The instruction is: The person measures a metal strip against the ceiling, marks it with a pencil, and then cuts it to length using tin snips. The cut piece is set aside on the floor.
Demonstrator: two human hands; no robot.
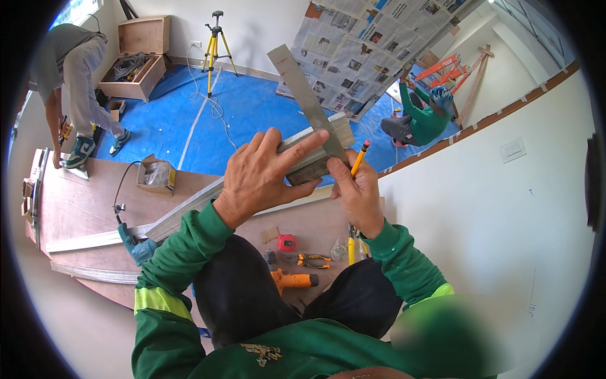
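The left hand (255,177) gripped a long silver metal channel (191,208), index finger against the flat grey metal blade (297,81) extending beyond it; the right hand (361,197) pinched the blade's base plus a slim yellow pencil (360,158) (an awkward double hold). Uneven thumb pressure might have skewed the blade.

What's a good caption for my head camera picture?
Left fingers and right fingers steady a metal strip; the right also hold a yellow pencil.
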